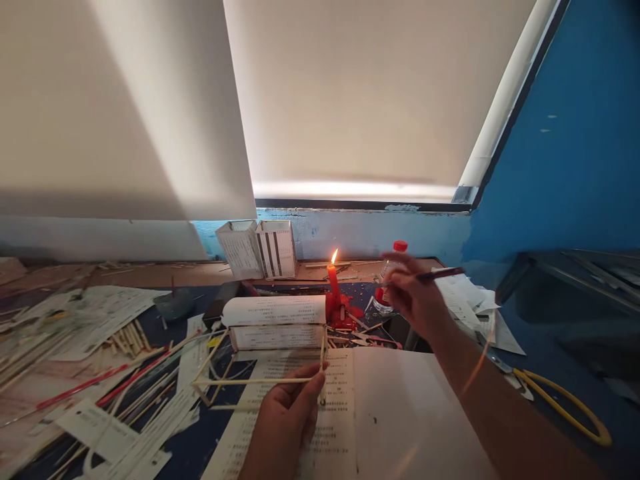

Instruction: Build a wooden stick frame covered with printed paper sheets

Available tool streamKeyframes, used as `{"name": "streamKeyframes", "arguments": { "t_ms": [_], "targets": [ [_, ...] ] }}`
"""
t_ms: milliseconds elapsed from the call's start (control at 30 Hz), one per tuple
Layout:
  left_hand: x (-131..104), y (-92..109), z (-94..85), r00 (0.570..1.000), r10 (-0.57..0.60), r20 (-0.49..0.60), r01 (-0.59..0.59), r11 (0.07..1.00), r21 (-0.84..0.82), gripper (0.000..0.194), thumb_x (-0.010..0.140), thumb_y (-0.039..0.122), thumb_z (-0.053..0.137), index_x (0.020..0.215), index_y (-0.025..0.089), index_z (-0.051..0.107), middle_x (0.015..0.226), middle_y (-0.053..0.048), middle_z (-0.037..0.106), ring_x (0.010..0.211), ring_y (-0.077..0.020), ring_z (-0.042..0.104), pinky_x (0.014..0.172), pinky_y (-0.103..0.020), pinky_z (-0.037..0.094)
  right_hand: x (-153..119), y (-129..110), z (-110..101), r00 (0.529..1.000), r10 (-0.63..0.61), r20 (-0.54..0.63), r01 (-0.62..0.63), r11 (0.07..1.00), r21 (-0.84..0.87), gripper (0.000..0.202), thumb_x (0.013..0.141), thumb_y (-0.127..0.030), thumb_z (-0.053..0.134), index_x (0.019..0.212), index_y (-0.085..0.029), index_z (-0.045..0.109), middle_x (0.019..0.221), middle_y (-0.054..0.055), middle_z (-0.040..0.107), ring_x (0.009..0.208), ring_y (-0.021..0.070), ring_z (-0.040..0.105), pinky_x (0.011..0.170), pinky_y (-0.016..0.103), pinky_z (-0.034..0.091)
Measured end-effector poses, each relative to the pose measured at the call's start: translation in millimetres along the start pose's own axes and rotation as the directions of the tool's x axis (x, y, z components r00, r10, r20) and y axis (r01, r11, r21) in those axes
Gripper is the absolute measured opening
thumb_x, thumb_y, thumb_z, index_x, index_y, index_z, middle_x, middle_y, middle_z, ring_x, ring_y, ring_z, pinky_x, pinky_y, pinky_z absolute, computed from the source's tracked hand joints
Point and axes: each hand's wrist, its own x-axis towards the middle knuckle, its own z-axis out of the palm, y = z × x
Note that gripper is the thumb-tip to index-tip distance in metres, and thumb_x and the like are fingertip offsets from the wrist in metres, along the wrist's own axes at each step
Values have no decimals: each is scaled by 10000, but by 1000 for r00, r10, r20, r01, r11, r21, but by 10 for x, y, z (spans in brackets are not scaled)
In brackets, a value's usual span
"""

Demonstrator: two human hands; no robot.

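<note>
My left hand [295,407] pinches the right end of a frame of thin wooden sticks [250,382], above an open printed book. Behind the frame stands a paper-covered piece [280,335] with printed text; I cannot tell if it is joined to the sticks. My right hand [413,293] is raised, its fingers closed on a dark pen-like tool [443,273] that points right. Left of it burns a red candle [333,283] in a pool of red wax. A clear bottle with a red cap [399,246] stands partly hidden behind my right hand.
Yellow-handled scissors [565,400] lie at the right. Loose sticks [130,338], paper strips [97,427] and a small cup [173,305] crowd the left. Two paper-covered boxes [277,250] stand by the wall. The open book's blank page [405,407] lies in front.
</note>
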Motion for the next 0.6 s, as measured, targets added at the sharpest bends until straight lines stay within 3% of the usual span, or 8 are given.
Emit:
{"name": "streamKeyframes", "arguments": {
  "t_ms": [67,200,400,600],
  "targets": [
    [-9,8,10,1000,8,-1,-8,1000,3,633,566,538,891,1010,111,741,404,114,378,366,-26,218,381,-184,140,-116,253,83,990,91,109,-90,996,-7,119,827,-284,674,917,-207,674,586,-61,493,437,63,323,402,215,186],
    [-24,-2,0,999,51,8,-51,999,7,567,638,512,862,1026,117,742,410,108,395,360,-26,236,374,-182,147,-331,675,256,947,164,275,-166,986,-16,180,865,-363,696,886,-184,694,601,-46,521,469,68,372,438,220,268],
    [-72,49,21,1000,22,-7,-23,998,-64,530,606,481,892,978,136,741,406,108,399,370,-24,250,374,-169,181,-351,803,298,926,205,318,-230,972,44,229,899,-392,669,972,-179,705,734,-2,619,460,47,365,442,223,250],
    [-149,160,86,1000,-21,-5,21,992,-124,517,577,476,915,941,147,751,409,104,401,377,-19,241,366,-166,177,-359,914,315,925,226,305,-269,957,109,260,882,-420,691,995,-186,690,612,-55,517,436,52,328,427,224,193]
  ]
}}
